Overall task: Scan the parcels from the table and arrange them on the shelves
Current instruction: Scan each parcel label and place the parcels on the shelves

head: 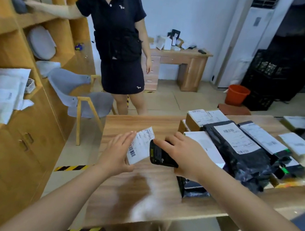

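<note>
One small parcel (140, 146) is held above the worktop's (126, 125) middle, pinched between the thumb and straight fingers of the left grip (118, 150). A black scanner (161, 155) is clasped in the right grip (183, 155) beside its barcode. Many stacked parcels (238, 144) toward the far right corner are judged still unscanned. Several are lodged on the shelves (0, 27), into which another person (116, 31) reaches. A chair (83, 93), desk (193, 62) and bucket (237, 94) are seen beyond.

Wooden table (139, 121) under piled parcels (238, 144) (black, white, brown).
</note>
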Available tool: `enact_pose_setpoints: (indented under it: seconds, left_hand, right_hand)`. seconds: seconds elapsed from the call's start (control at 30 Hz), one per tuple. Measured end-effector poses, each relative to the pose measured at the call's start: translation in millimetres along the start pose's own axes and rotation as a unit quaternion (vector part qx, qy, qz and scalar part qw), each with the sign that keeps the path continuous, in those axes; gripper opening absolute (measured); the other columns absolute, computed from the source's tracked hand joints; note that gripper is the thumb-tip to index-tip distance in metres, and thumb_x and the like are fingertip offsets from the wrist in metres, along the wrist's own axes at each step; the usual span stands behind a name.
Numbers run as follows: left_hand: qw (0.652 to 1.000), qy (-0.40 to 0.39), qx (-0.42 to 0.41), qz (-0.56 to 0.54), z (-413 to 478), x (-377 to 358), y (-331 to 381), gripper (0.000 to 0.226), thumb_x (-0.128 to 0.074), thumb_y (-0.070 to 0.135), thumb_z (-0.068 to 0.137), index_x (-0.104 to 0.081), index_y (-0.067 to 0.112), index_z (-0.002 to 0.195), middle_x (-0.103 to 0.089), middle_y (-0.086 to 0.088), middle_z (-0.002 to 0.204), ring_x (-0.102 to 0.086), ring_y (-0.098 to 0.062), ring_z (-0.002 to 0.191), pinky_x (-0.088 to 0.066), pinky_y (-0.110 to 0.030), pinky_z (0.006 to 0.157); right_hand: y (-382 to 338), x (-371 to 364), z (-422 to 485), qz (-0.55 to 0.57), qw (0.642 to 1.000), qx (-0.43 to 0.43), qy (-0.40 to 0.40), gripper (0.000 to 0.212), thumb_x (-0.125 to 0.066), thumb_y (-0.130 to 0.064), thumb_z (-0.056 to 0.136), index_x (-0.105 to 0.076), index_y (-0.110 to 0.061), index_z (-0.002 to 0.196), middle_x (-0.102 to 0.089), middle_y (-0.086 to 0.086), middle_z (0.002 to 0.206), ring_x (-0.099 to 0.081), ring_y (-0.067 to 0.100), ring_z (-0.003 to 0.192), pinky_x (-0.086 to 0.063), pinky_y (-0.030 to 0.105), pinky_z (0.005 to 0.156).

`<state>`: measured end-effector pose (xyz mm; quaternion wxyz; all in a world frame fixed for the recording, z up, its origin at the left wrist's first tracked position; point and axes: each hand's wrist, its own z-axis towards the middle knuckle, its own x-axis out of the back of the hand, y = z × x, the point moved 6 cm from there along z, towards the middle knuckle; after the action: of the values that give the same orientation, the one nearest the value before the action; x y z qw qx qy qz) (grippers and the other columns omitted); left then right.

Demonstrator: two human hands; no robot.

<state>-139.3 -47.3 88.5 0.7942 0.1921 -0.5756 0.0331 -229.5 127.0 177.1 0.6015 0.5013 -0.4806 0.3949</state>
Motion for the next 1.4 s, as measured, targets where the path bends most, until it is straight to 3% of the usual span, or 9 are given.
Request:
enact_pose_setpoints:
  seconds: [0.1, 0.2, 0.43, 0.57, 0.7, 0.97, 1.07, 1.4]
  left_hand:
    - [1.000, 0.003, -0.027, -0.007, 0.0, 2.1, 9.3, 0.113, -0.081, 0.038, 0.057, -0.023, 0.015, 0.152, -0.026, -0.002, 0.155, -0.024, -0.022, 0.138, -0.019, -0.034, 0.111]
    - [0.999, 0.009, -0.047, -0.004, 3.7, 3.9, 23.2, 0.111, -0.080, 0.039, 0.057, -0.025, 0.016, 0.151, -0.027, -0.002, 0.155, -0.027, -0.023, 0.138, -0.023, -0.037, 0.110]
    - [0.988, 0.082, -0.104, -0.082, 27.9, 19.1, 106.2, 0.098, -0.072, 0.041, 0.057, -0.037, 0.017, 0.146, -0.037, -0.003, 0.149, -0.034, -0.023, 0.131, -0.034, -0.040, 0.106]
    - [0.974, 0.103, -0.171, -0.106, 43.7, 22.8, 193.7, 0.101, -0.084, 0.035, 0.062, -0.035, 0.016, 0.148, -0.032, -0.002, 0.152, -0.027, -0.020, 0.135, -0.022, -0.034, 0.110]
    - [0.964, 0.100, -0.205, -0.136, 48.3, 11.0, 294.7, 0.101, -0.086, 0.033, 0.063, -0.035, 0.015, 0.148, -0.032, -0.003, 0.152, -0.027, -0.024, 0.137, -0.027, -0.043, 0.114]
    - [0.935, 0.091, -0.289, -0.184, 30.9, -31.9, 500.8, 0.097, -0.083, 0.031, 0.066, -0.033, 0.015, 0.148, -0.030, -0.003, 0.152, -0.023, -0.023, 0.137, -0.027, -0.039, 0.111]
    - [0.922, 0.092, -0.321, -0.196, 26.2, -48.0, 570.7, 0.094, -0.082, 0.030, 0.067, -0.036, 0.012, 0.146, -0.032, -0.006, 0.149, -0.026, -0.024, 0.135, -0.029, -0.040, 0.110]
    - [0.900, 0.071, -0.391, -0.179, 67.9, -100.9, 747.4, 0.092, -0.082, 0.038, 0.064, -0.039, 0.016, 0.143, -0.031, -0.008, 0.149, -0.031, -0.030, 0.133, -0.042, -0.049, 0.101]
  right_hand:
    - [-3.0, 1.3, -10.3, -0.005, 1.000, -0.017, -0.006, 0.096, -0.075, -0.012, 0.070, -0.021, -0.025, 0.149, -0.046, 0.005, 0.134, -0.038, 0.024, 0.114, -0.046, 0.038, 0.086]
    - [4.3, 1.2, -27.4, 0.001, 0.998, -0.062, 0.012, 0.097, -0.075, -0.019, 0.072, -0.018, -0.028, 0.150, -0.046, 0.003, 0.134, -0.039, 0.023, 0.116, -0.048, 0.036, 0.086]
    - [47.4, 12.3, -113.9, 0.087, 0.951, -0.277, 0.111, 0.088, -0.071, -0.029, 0.076, -0.024, -0.028, 0.151, -0.048, -0.003, 0.135, -0.040, 0.022, 0.120, -0.046, 0.030, 0.087]
    - [82.8, 20.2, -187.9, 0.122, 0.902, -0.382, 0.159, 0.085, -0.072, -0.032, 0.074, -0.030, -0.026, 0.148, -0.050, -0.003, 0.133, -0.039, 0.022, 0.120, -0.046, 0.033, 0.091]
    - [117.0, 30.6, -276.1, 0.110, 0.870, -0.441, 0.190, 0.084, -0.074, -0.033, 0.074, -0.034, -0.024, 0.147, -0.051, 0.000, 0.134, -0.040, 0.025, 0.122, -0.044, 0.035, 0.091]
    - [173.6, 33.0, -464.6, 0.075, 0.815, -0.531, 0.221, 0.080, -0.073, -0.025, 0.068, -0.042, -0.021, 0.143, -0.056, 0.000, 0.124, -0.042, 0.025, 0.113, -0.043, 0.033, 0.088]
    - [190.9, 30.5, -524.8, 0.059, 0.795, -0.560, 0.225, 0.077, -0.072, -0.023, 0.069, -0.044, -0.020, 0.141, -0.057, 0.000, 0.119, -0.042, 0.025, 0.109, -0.040, 0.029, 0.079]
    - [278.0, 15.9, -657.8, 0.026, 0.733, -0.643, 0.223, 0.075, -0.073, -0.024, 0.070, -0.046, -0.018, 0.140, -0.057, 0.001, 0.118, -0.044, 0.027, 0.107, -0.047, 0.036, 0.082]
